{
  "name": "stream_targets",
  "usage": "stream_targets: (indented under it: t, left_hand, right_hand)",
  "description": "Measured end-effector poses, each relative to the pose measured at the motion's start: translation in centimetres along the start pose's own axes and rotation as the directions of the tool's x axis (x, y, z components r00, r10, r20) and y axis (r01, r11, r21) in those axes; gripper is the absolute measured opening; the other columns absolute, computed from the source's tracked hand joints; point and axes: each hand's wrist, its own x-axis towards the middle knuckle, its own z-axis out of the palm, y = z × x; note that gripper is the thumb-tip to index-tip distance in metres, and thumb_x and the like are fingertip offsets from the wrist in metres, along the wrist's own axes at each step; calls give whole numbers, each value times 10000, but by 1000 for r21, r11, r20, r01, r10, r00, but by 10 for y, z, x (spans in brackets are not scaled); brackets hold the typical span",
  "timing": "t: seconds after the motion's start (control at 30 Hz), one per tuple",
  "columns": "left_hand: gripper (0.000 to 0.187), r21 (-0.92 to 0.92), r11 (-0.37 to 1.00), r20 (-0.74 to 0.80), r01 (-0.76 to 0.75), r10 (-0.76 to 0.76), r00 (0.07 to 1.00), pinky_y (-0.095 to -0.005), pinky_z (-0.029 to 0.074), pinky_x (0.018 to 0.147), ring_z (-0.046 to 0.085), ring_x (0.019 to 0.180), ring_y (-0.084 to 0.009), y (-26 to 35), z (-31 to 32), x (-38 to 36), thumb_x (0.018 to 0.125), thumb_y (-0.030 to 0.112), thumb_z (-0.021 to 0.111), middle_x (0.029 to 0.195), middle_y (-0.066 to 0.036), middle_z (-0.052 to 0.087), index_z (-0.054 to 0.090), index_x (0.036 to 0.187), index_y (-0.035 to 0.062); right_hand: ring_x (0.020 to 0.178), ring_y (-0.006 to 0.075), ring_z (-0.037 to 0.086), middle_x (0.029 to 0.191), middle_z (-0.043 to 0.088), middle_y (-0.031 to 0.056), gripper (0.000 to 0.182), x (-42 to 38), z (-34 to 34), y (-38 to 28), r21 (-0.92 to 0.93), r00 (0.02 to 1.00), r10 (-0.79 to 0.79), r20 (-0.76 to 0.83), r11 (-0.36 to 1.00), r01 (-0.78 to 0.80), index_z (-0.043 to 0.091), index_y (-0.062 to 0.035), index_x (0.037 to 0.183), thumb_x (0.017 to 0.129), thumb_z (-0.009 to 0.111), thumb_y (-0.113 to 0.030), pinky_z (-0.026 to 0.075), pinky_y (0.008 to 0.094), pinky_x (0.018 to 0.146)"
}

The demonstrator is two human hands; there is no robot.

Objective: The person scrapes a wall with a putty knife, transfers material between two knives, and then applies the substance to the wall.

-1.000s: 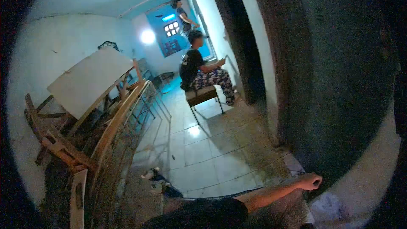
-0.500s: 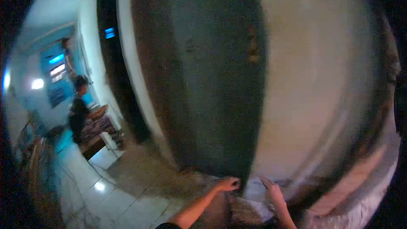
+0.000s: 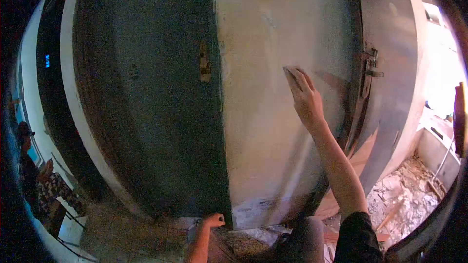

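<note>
My right hand (image 3: 307, 100) is raised against the pale, patchy wall (image 3: 263, 131) between two doors. Its fingers close on a thin, dark-edged flat piece (image 3: 291, 74) that looks like folded sandpaper, lying at the wall's surface. Much of this piece is hidden by the fingers. Low down, close to the foot of the dark door (image 3: 165, 107), my left hand (image 3: 213, 220) is curled into a loose fist with a dark hollow at the thumb side; nothing shows in it.
A metal latch (image 3: 373, 63) sticks out from the grey door (image 3: 390, 92) on the right. Beyond it, rubble (image 3: 404, 195) covers the ground in bright light. At the far left a person (image 3: 36, 175) sits on a chair. My knee (image 3: 309, 238) is below.
My view has swung right, bringing the latched door and rubble into sight. My right hand has risen from near the floor to the middle of the wall. The left hand stays low, still curled.
</note>
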Motion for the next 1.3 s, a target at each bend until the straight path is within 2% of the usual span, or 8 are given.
stream_targets:
  t: [0.23, 0.33, 0.5, 0.7, 0.8, 1.03, 1.23, 1.3]
  left_hand:
    - [275, -12, 1000, -44, 10, -10, 999, -384, 465, 666, 599, 764, -239, -12, 6, 25, 700, 328, 661, 789, -95, 624, 621, 773, 66]
    - [273, 27, 997, -63, -72, 74, 995, -385, 467, 665, 602, 764, -242, -17, 10, 27, 694, 321, 660, 782, -99, 628, 623, 774, 63]
    - [260, -181, 972, -48, -151, 144, 988, -369, 464, 658, 597, 714, -226, -48, 28, 49, 687, 293, 665, 776, -102, 634, 626, 787, 56]
    - [198, 14, 991, -96, -134, 135, 986, -351, 467, 651, 602, 721, -220, 41, -6, 2, 694, 216, 684, 763, -99, 632, 612, 753, 41]
    - [204, 17, 950, -144, -312, 311, 939, -362, 466, 662, 606, 747, -223, -20, 22, 33, 707, 235, 683, 761, -99, 631, 624, 773, 52]
    - [239, -6, 992, -38, -129, 128, 991, -376, 453, 685, 588, 757, -215, -9, 9, 24, 726, 287, 670, 791, -81, 617, 623, 824, 74]
    - [237, -51, 986, -85, -159, 154, 984, -354, 458, 664, 589, 742, -178, -33, 20, 40, 710, 280, 682, 770, -68, 625, 626, 817, 77]
    - [238, -115, 975, -90, -190, 181, 979, -349, 460, 652, 588, 724, -170, -32, 24, 41, 711, 279, 683, 764, -70, 628, 629, 819, 75]
  right_hand:
    - [1127, 218, 471, 1197, 491, 50, 419, 44, 69, 36, 34, 990, 140, -29, 990, -139, 529, -91, 1185, 790, 463, 34, 445, 306, 906]
    - [982, 293, 557, 1164, 511, 105, 303, 64, 54, 32, 30, 996, 63, -67, 998, -61, 517, -60, 1164, 876, 492, -150, 496, 374, 784]
    - [1049, 252, 523, 1166, 516, 81, 296, 42, 45, 24, -91, 997, -73, -36, 993, 69, 515, -62, 1161, 874, 471, -116, 487, 360, 833]
    - [1080, 254, 505, 1178, 514, 71, 288, 67, 42, 33, -21, 999, -30, -33, 999, 30, 532, -72, 1143, 861, 480, -99, 477, 349, 865]
    - [1078, 280, 505, 1186, 511, 82, 271, 51, 45, 35, -88, 994, -111, -13, 990, 109, 533, -64, 1136, 878, 470, -120, 442, 368, 914]
    - [1140, 287, 463, 1191, 506, 109, 309, 105, 55, 30, -109, 990, -79, -118, 992, 66, 528, -42, 1147, 845, 464, -63, 329, 401, 1033]
    - [1160, 285, 453, 1216, 494, 125, 326, 69, 57, 38, -230, 985, -168, 33, 958, 171, 516, -42, 1169, 848, 457, -59, 372, 377, 1001]
    - [1154, 286, 459, 1219, 492, 134, 339, 59, 53, 28, -62, 998, -65, -2, 996, 64, 512, -43, 1176, 841, 463, -56, 399, 364, 973]
